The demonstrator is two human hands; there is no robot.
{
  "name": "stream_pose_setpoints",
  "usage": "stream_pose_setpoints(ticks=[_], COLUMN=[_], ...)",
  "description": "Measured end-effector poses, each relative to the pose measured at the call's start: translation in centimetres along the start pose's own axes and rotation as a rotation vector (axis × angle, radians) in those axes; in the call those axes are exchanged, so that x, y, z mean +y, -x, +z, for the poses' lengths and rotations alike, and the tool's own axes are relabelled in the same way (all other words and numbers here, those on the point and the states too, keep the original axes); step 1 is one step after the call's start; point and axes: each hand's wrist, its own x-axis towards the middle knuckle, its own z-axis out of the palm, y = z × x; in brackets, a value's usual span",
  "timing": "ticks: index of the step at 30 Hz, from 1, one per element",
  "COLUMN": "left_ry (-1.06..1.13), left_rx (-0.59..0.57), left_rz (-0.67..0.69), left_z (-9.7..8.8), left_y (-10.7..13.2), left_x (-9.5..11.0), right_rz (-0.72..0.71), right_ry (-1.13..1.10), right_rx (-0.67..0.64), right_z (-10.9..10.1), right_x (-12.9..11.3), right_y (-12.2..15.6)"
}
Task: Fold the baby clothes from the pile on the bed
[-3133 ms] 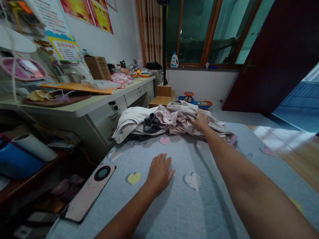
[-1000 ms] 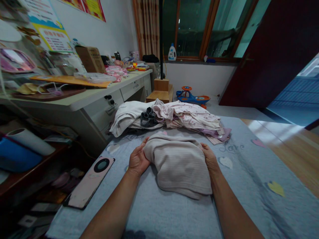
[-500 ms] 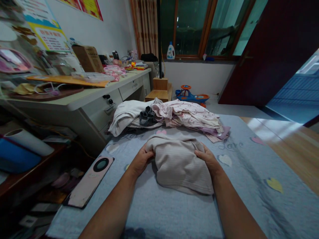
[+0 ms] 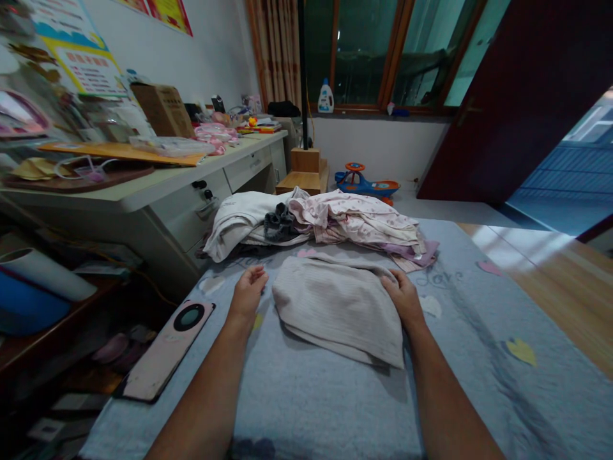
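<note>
The left hand (image 4: 248, 295) and the right hand (image 4: 403, 300) are held apart, at 9 o'clock and 3 o'clock of one beige ribbed cloth (image 4: 338, 313). The cloth is laid flat on a blue-grey blanket (image 4: 325, 409), in the middle of the bed, with its folded edge toward 12 o'clock. The left hand is open and lifted clear, just beside the cloth and not touching it. The right hand is laid on the cloth's 3 o'clock edge, with no firm grip shown.

At 12 o'clock, touching the cloth's far edge, lies a heap of four items: one white garment (image 4: 237, 223), one dark grey bundle (image 4: 278, 223), one pink floral bundle (image 4: 354, 220) and one lilac piece (image 4: 412, 253). Six hearts are counted on the blanket. One pink phone (image 4: 165, 351) lies on it at 8 o'clock. One counter (image 4: 129, 189) stands at 10 o'clock.

Compared with the earlier frame, the left hand has been taken off the cloth, whereas both hands were clamped on its sides before. The cloth has also been flattened, and its top now lies smoother.
</note>
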Motion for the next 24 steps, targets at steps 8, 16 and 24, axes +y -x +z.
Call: stream_pose_setpoints(ticks=[8,16,24], left_ry=[-0.484,0.032,0.496], left_rx=[-0.288,-0.637,-0.230], left_rz=[0.171,0.004,-0.118], left_z=[0.6,2.5,0.3], left_y=[1.0,3.9,2.0], left_x=[-0.3,0.7,2.6], right_rz=[-0.102,-0.159,0.134], right_ry=[0.339,0.093,-0.274], right_rx=[-0.080,-0.183,-0.179], right_z=[0.3,0.7,-2.4], right_x=[0.1,-1.5,-4.6], right_y=[0.8,1.3,-0.7])
